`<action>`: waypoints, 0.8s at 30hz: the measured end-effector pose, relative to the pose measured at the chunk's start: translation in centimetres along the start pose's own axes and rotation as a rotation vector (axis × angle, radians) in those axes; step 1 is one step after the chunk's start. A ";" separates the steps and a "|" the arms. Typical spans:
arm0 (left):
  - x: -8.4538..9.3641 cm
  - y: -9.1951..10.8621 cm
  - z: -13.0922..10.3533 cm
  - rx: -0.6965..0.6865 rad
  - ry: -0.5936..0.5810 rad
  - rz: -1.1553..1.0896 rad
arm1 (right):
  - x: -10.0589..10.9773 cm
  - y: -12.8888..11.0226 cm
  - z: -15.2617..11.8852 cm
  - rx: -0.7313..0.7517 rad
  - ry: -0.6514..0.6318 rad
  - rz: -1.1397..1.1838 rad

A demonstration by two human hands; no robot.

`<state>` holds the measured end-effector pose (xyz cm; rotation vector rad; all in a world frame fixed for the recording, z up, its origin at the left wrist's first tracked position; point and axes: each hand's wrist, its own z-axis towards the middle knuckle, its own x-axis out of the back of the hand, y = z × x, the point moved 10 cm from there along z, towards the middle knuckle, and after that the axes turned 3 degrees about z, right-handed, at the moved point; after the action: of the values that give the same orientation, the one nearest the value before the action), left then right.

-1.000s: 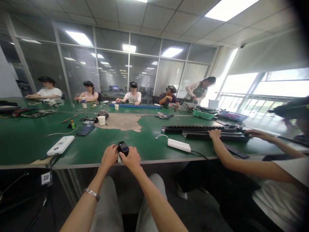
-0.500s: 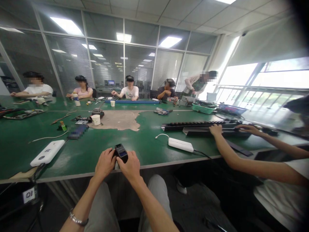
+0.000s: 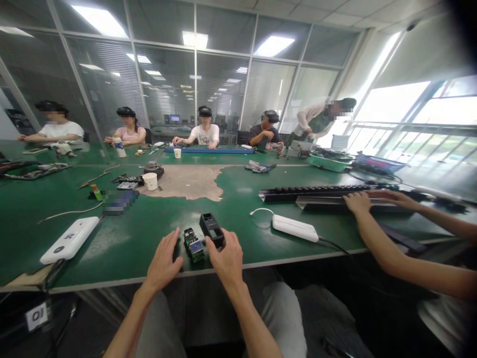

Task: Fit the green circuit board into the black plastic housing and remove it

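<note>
Near the table's front edge stands a small green circuit board [image 3: 194, 245] with a bluish screen on it. Beside it, on the right, is a black plastic housing [image 3: 210, 227] with cut-out openings, tilted a little. My right hand [image 3: 228, 258] grips the lower end of this housing between thumb and fingers. My left hand [image 3: 164, 258] is just left of the board, fingers stretched and thumb apart, holding nothing. A narrow gap separates the left hand from the board.
A white power bank [image 3: 294, 227] with a cable lies to the right, another white device [image 3: 70, 240] to the left. A paper cup [image 3: 150, 181] stands farther back. At right, a co-worker's hands rest on long black rails [image 3: 320, 194]. More people sit across the table.
The black device between both hands has come apart into housing and circuit board. My left hand has let go, and my right hand has moved right with the housing. The view has shifted slightly.
</note>
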<state>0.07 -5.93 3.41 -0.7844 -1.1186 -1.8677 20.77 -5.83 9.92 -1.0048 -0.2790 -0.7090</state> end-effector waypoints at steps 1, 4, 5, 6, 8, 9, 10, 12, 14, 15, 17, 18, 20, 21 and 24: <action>0.1 0.5 0.0 -0.024 -0.015 -0.026 | 0.1 1.0 0.1 -0.014 -0.009 -0.023; 0.4 1.5 0.1 -0.044 -0.035 -0.045 | 0.4 3.9 0.0 -0.060 -0.020 -0.097; 0.3 1.6 0.2 -0.042 -0.043 -0.035 | 0.4 4.6 0.0 -0.071 -0.029 -0.119; 0.2 1.6 0.3 -0.034 -0.045 -0.021 | 0.3 5.2 -0.1 -0.078 -0.042 -0.138; -0.3 1.6 0.5 -0.021 -0.058 0.009 | -0.1 5.8 -0.2 -0.080 -0.071 -0.165; -0.5 1.5 0.6 -0.016 -0.063 0.024 | -0.3 6.0 -0.1 -0.078 -0.082 -0.175; -0.7 1.5 0.7 -0.014 -0.069 0.036 | -0.4 6.1 -0.1 -0.075 -0.090 -0.183; -1.0 1.4 0.9 -0.005 -0.071 0.053 | -0.6 6.3 -0.1 -0.076 -0.097 -0.193; -1.1 1.4 1.1 0.013 -0.067 0.063 | -0.8 6.5 0.0 -0.084 -0.116 -0.182; -1.1 1.4 1.2 0.025 -0.067 0.067 | -0.9 6.6 0.0 -0.087 -0.130 -0.166; -1.1 1.4 1.4 0.044 -0.077 0.074 | -0.9 6.5 0.1 -0.086 -0.147 -0.113; -1.1 1.4 1.4 0.047 -0.084 0.076 | -0.8 6.3 0.2 -0.081 -0.147 -0.076; -1.2 1.4 1.5 0.046 -0.089 0.081 | -0.4 5.5 0.5 -0.072 -0.130 0.005; -1.3 1.5 1.6 0.044 -0.090 0.084 | -0.3 5.0 0.6 -0.066 -0.123 0.047; -1.4 1.3 1.6 0.047 -0.095 0.089 | -0.8 2.9 1.0 -0.075 -0.150 0.132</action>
<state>2.09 -4.41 3.46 -0.8895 -1.1631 -1.7400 22.21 -3.68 8.04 -1.1391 -0.3154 -0.5285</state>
